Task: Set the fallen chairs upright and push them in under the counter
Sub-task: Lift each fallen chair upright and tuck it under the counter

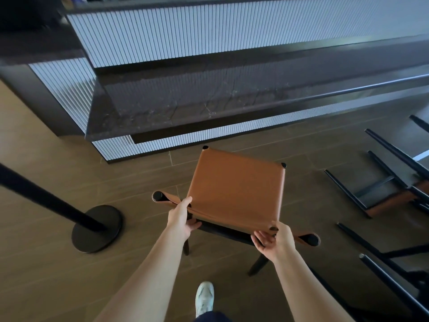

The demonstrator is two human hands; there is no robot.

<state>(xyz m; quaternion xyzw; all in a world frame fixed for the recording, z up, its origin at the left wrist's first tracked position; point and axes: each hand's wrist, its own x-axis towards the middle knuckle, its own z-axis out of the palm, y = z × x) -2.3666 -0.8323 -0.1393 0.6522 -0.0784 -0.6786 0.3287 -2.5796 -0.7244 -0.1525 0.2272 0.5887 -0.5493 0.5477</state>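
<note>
An upright chair with a tan leather seat and black frame stands on the floor just in front of the dark stone counter. My left hand grips the left side of its backrest top. My right hand grips the right side of the same backrest. The front of the seat points toward the counter and stops short of its edge. A fallen chair lies on its side at the right, legs toward me. Another fallen chair lies lower right, partly cut off by the frame.
A black stanchion post with a round base stands on the floor to the left of the chair. A ribbed white panel forms the counter's front. My foot in a pale shoe is behind the chair on the wood-look floor.
</note>
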